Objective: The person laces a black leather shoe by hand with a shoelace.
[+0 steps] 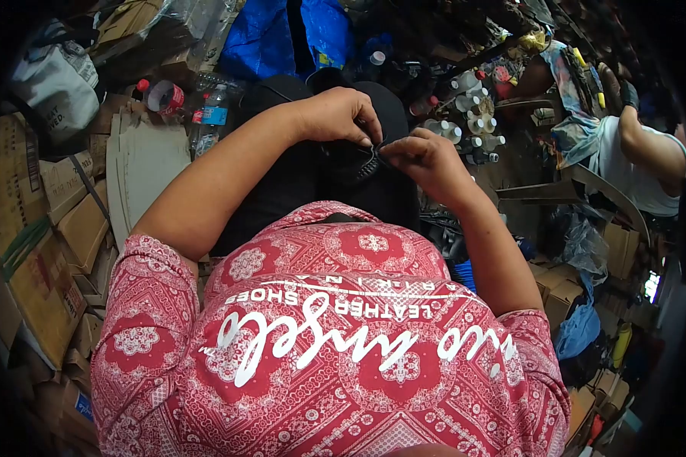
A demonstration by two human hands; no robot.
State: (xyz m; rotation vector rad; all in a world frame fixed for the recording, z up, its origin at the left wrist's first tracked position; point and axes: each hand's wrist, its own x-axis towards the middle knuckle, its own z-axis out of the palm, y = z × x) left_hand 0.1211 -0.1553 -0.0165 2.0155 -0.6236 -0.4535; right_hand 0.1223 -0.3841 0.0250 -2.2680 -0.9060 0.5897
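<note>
Above my lap, both hands work close together on a small dark coiled or ridged strip [368, 164], too small to identify surely. My left hand [339, 116] is at the strip's upper end, its thumb and index finger pinched together. Just to the right, my right hand [427, 158] also pinches, its fingertips at a dark edge beside the strip. A narrow gap separates the two sets of fingertips. Under them lies black cloth [290, 167] over my legs.
A blue bag [259, 38] lies ahead. Plastic bottles [465, 103] cluster ahead right, and more bottles [213, 107] lie ahead left. Flattened cardboard [149, 164] is stacked at left. Another person [648, 156] in a white top is at far right.
</note>
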